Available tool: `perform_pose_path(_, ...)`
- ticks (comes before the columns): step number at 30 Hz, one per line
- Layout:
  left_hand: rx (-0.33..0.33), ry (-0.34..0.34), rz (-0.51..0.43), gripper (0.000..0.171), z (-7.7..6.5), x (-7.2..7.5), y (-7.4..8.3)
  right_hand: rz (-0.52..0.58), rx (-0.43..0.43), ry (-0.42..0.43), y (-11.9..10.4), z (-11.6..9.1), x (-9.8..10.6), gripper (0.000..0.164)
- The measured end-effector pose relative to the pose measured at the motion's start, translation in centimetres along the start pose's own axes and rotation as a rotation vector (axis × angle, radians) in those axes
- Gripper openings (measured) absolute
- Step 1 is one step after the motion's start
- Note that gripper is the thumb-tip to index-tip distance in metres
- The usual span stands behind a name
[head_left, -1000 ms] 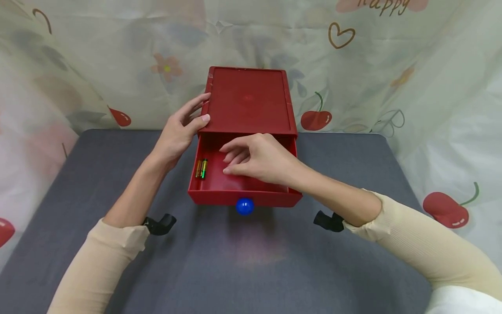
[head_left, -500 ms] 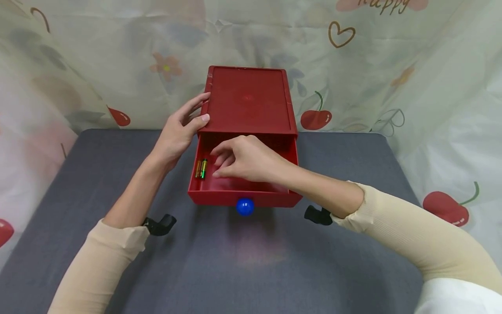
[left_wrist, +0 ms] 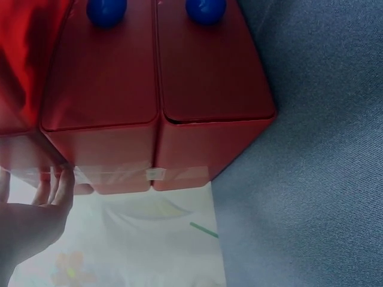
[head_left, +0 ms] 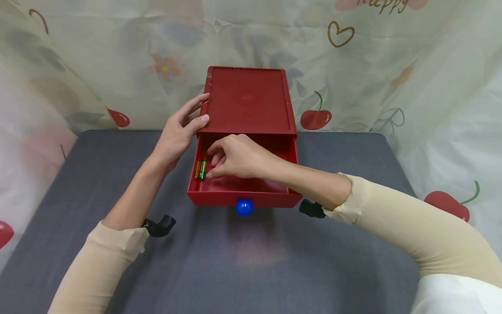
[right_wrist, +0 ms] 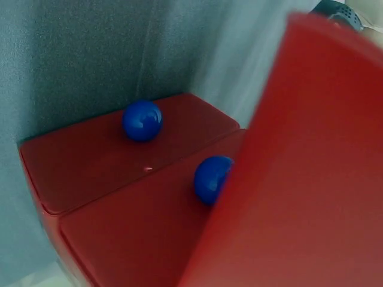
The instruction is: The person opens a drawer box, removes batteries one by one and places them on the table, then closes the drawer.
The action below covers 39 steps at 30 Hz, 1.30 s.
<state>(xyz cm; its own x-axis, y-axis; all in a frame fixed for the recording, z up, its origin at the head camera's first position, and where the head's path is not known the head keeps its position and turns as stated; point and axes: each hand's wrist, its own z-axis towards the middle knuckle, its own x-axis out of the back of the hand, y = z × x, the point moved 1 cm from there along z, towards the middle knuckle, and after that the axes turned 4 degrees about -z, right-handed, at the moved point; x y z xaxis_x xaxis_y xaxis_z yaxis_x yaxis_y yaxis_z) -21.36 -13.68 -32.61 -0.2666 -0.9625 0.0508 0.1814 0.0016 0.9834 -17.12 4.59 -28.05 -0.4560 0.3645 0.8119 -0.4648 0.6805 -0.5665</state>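
In the head view, a red drawer cabinet [head_left: 246, 98] stands at the back of the table with its top drawer [head_left: 245, 199] pulled out. Two small batteries [head_left: 202, 170] lie side by side against the drawer's left wall, gold with green ends. My right hand [head_left: 241, 157] is inside the drawer, fingers bent and thumb tip right beside the nearer battery, with a gap between thumb and index finger. My left hand [head_left: 178, 135] rests on the cabinet's left side, thumb on the top edge; in the left wrist view its fingers [left_wrist: 60, 188] touch the side wall.
A blue ball knob [head_left: 245, 207] sticks out from the drawer front. Below it are two closed drawers with blue knobs [right_wrist: 142, 121]. The grey table [head_left: 251, 270] reaches to a patterned curtain [head_left: 251, 39] behind. Black wrist mounts [head_left: 160, 226] hang under both forearms.
My right hand has moved left inside the drawer, from its middle to right beside the batteries. The left hand stays on the cabinet.
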Motion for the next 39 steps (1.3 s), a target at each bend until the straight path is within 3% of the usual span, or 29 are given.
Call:
perform_pose_path(7, -0.005, 0.003, -0.017, 0.054, 0.0, -0.1, -0.1, -0.023, -0.009, -0.015, -0.5, 0.7, -0.6, 0.044)
perform_pose_path(28, 0.007, 0.011, -0.005, 0.054, 0.1, -0.2, 0.3, -0.047, 0.005, 0.058, -0.2, 0.8, -1.6, 0.049)
perform_pose_path(39, 0.008, 0.011, -0.017, 0.054, 0.0, -0.2, 0.1, -0.041, 0.025, 0.044, -0.1, 1.0, -1.5, 0.036)
